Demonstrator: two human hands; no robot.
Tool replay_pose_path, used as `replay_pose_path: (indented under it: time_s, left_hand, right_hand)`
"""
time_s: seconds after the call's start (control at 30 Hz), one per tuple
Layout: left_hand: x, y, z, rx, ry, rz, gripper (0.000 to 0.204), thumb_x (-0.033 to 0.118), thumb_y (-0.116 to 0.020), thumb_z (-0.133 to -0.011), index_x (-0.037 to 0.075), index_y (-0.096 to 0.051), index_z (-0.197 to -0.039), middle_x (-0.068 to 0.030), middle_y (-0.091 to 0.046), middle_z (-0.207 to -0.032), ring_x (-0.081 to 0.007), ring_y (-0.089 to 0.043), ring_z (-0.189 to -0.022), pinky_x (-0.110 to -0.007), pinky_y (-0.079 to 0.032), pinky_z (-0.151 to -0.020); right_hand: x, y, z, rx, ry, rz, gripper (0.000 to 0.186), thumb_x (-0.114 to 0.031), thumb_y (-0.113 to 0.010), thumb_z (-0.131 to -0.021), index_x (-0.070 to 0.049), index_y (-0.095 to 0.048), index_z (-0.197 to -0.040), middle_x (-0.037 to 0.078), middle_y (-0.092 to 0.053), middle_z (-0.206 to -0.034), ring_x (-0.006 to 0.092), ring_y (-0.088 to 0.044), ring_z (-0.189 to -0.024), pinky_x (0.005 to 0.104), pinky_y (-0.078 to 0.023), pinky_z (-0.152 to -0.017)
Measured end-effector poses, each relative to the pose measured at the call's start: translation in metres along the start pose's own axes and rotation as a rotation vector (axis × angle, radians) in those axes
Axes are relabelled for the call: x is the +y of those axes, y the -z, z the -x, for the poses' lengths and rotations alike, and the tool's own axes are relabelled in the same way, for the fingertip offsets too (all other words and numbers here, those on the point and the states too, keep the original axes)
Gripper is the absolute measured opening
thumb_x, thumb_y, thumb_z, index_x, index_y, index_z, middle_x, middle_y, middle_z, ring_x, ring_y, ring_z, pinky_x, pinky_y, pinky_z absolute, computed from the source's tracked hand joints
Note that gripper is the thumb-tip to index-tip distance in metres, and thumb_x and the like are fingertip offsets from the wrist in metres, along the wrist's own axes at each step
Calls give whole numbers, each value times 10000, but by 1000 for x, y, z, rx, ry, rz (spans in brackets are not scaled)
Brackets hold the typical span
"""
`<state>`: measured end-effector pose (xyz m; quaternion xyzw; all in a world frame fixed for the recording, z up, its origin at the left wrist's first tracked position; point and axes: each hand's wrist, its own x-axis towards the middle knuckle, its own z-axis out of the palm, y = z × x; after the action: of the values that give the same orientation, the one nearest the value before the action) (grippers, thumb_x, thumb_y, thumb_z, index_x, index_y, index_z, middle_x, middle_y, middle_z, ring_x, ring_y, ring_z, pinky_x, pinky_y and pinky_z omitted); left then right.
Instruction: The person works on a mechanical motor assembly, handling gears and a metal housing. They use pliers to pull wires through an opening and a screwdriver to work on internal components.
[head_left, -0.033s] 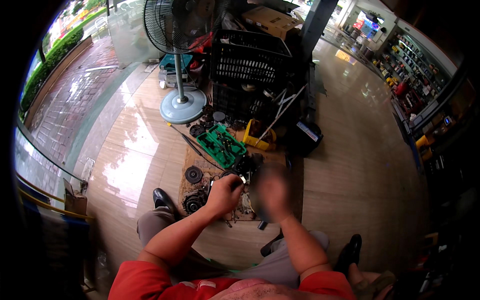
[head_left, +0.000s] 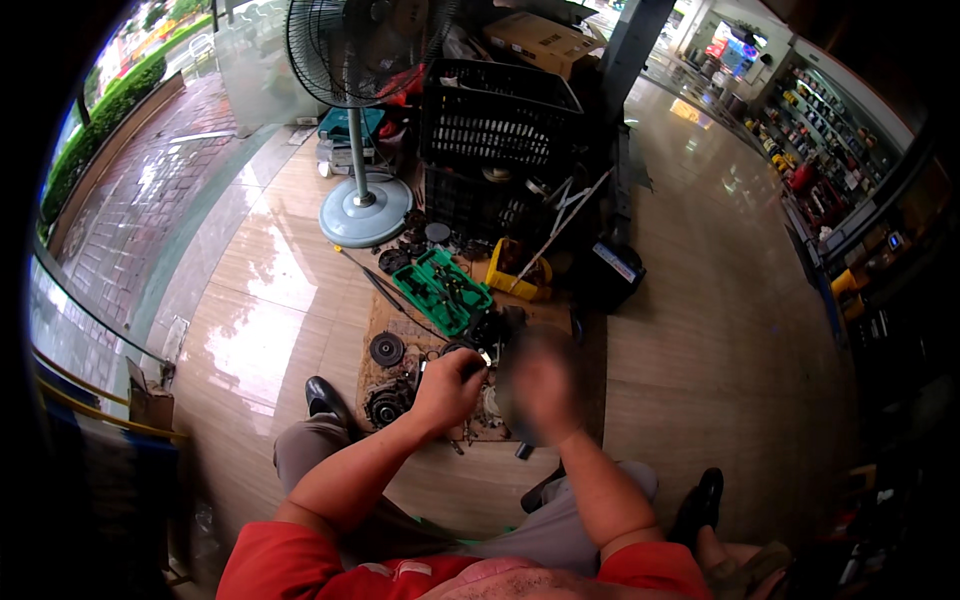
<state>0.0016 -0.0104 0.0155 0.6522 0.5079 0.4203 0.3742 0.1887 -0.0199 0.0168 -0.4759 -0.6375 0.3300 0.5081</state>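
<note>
My left hand [head_left: 448, 392] is closed, its fingers curled over the greasy metal parts in the middle of the cardboard mat [head_left: 380, 318]. Whatever it grips is hidden. Close on its right, my right hand [head_left: 545, 385] is covered by a dark blur, so its fingers and anything in them cannot be made out. A round geared engine part [head_left: 386, 408] lies left of my left wrist, with a dark disc [head_left: 387, 349] beyond it. Past my hands lies an open green tool case [head_left: 440, 291] with dark tools in it.
A yellow container [head_left: 518, 272] and a black box [head_left: 612, 276] stand beyond the mat. Stacked black crates [head_left: 500, 115] rise behind them, beside a standing fan [head_left: 367, 210]. A dark cable [head_left: 385, 288] runs toward the mat. At right, another person's shoe [head_left: 708, 495] shows.
</note>
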Motion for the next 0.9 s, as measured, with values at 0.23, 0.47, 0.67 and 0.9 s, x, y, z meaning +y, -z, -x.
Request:
replay_pose_path:
  time_s: [0.23, 0.47, 0.67, 0.9]
  left_hand:
    - [13, -4, 4, -87, -52, -14, 194, 77, -683, -838, 2, -681, -1018, -210, -698, -938, -370, -692, -874, -395, -549, -765]
    - [10, -7, 7, -105, -62, -21, 196, 72, -738, -857, -12, -666, -1019, -166, -715, -897, -228, -715, -824, -320, -550, -738]
    - [12, -6, 7, -125, -23, 78, 238, 52, -732, -876, -21, -636, -1081, -148, -722, -945, -193, -712, -877, -306, -556, -777]
    - [7, -7, 7, -126, -55, 90, 302, 54, -741, -873, -24, -599, -1127, -154, -718, -979, -205, -710, -900, -312, -555, -794]
  right_hand:
    - [-12, -11, 8, -91, -87, -67, 182, -74, -677, -940, 8, -646, -1100, 13, -649, -872, 70, -604, -795, 235, -498, -689]
    - [-10, -9, 5, -23, 52, 59, 103, -54, -698, -906, 5, -680, -988, 88, -676, -860, 153, -646, -774, 286, -507, -677]
    - [-10, -7, 4, -15, 80, 90, 101, -64, -710, -897, 1, -680, -969, 108, -671, -856, 185, -654, -764, 300, -505, -669]
    - [-11, -4, 5, -12, 57, 124, 71, -53, -698, -900, 2, -678, -938, 101, -649, -816, 194, -642, -726, 308, -490, -636]
